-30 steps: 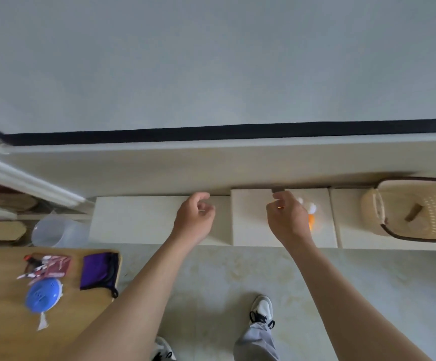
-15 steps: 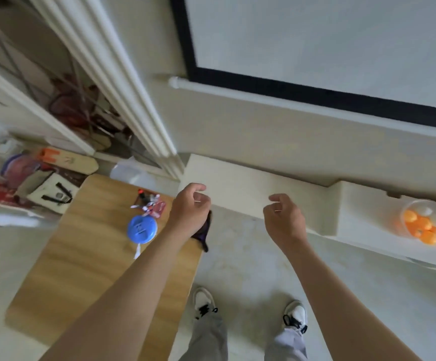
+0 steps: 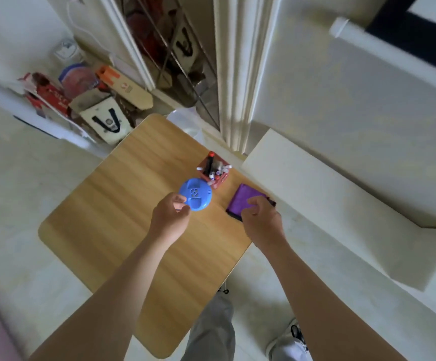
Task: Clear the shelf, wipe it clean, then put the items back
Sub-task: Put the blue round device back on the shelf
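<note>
A folded purple cloth (image 3: 244, 198) lies at the right edge of a small wooden table (image 3: 123, 217). My right hand (image 3: 262, 222) is over the cloth's near end with its fingers curled down onto it; whether they grip it is hidden. Beside the cloth sit a blue round gadget (image 3: 196, 194) and a red holder (image 3: 215, 173) full of pens. My left hand (image 3: 170, 217) hovers at the gadget's near edge, fingers loosely curled and holding nothing. The white shelf ledge (image 3: 315, 194) runs along the wall on the right.
Bags, boxes and a white tote (image 3: 107, 121) are piled on the floor beyond the table's far left corner. A white door frame (image 3: 237, 87) rises behind the table. My legs and shoes (image 3: 287, 342) stand between table and ledge.
My view has swung left from the ledge to the table. Both hands have moved over the table, the right onto the purple cloth and the left to the blue gadget.
</note>
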